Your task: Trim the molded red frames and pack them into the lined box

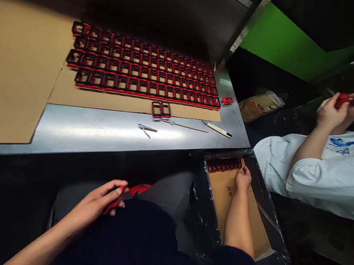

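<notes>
My left hand (104,196) is low, over my lap, with its fingers closed on a red plastic frame (111,205), mostly hidden by the hand. Reaching into a box lined with dark plastic (197,212), my right hand (243,179) has its fingers curled at the end of a row of red-and-black frames (224,166). What those fingers hold, if anything, is hidden. Cardboard (220,198) with printed marks lies beneath that hand. Another red piece (139,189) shows just beyond my left hand.
Several rows of red-and-black frames (145,73) stand on cardboard on the metal table (99,133). Near its front edge lie two frames (161,110), a thin stick (187,127), tweezers (218,129) and small metal pieces (147,128). To the right, a co-worker's hands (333,111) hold a red part.
</notes>
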{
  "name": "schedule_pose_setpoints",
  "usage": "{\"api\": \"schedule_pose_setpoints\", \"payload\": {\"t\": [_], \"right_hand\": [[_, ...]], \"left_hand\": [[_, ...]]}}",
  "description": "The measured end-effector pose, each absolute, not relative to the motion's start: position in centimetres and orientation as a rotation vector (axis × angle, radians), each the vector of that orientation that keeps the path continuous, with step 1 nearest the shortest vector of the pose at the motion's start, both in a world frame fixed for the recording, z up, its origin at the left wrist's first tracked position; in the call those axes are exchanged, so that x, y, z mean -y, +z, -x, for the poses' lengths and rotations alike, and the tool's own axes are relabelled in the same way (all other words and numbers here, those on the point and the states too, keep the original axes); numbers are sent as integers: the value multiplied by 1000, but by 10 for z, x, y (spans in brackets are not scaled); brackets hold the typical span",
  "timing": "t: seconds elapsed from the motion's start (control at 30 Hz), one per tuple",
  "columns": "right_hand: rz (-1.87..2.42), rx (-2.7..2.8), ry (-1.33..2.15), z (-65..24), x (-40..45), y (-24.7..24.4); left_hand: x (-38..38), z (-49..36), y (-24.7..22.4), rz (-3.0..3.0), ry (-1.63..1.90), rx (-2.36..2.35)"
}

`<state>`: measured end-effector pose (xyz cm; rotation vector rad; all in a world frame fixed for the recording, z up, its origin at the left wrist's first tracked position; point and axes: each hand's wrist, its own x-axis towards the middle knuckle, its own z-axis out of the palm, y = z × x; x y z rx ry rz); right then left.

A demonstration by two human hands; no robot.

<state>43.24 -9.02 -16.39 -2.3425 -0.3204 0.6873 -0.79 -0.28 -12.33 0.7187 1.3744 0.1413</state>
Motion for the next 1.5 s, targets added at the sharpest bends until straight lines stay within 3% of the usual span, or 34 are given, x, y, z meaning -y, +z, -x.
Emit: {"api": "schedule_pose_setpoints", "payload": {"t": [0.1,0.27,0.33,0.53,0.77,1.07,1.2,1.5], "right_hand": [[2280,260,827,-367,96,-170],[1609,975,1670,-218,107,-137],[1594,995,1670,-184,99,-119],[1473,979,1787,-176,77,-103],[1024,735,2083,-178,71,-94],[1130,541,2159,-169,67,-90],[1277,713,2015,-172,70,-87],[1406,1156,1667,-174,78,-97]], "left_hand": [[-8,-28,-100,-477,292,-1351],[-17,-61,-85,-416,347,-1162],[-13,-59,-82,-427,347,-1111],[2,-24,-76,-491,390,-889],[6,10,-67,-886,355,-700],[6,24,-73,-1090,320,-588],[8,32,-76,-1111,364,-709],[-1,8,-31,-1434,37,-1089]]}}
